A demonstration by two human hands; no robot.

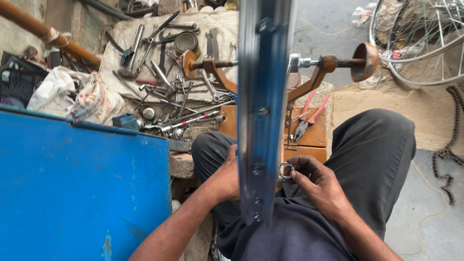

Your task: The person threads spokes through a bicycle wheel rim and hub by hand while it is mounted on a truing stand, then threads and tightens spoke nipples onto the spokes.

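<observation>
Head view: seated person's right hand [316, 186] pinched a small metal spoke wrench [285, 170] w/ fingertips at the bicycle wheel rim [263, 96], upright on a truing stand [316, 79]. Left hand [227, 179] sat behind rim; grip unclear. Red-handled pliers [309, 116] lay nearby.

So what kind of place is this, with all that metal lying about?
Most likely a small bicycle repair shop. A bicycle rim sits in a truing stand, loose wrenches and tools cover a slab, and a spoked wheel and a chain lie on the ground.
</observation>
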